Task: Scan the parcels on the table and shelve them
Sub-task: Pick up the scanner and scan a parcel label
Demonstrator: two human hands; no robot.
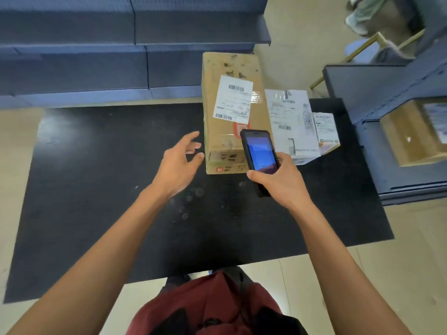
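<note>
On the black table (96, 189), amid dark blue shelving (72, 56), three labelled parcels are sitting while the right hand (283, 183) is gripping a black handheld scanner (260, 153) and the left hand (179, 163) is hovering, fingers relaxed.

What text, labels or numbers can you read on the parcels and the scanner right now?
No text is legible.
Brown box: white label with barcodes, print too small; red mark and black print at near end, blurred.
White parcel: label with barcodes, print blurred.
Small box: label and coloured print, unreadable.
Scanner in right hand: blue screen, no readable characters.
Shelved box: label blurred.
</note>
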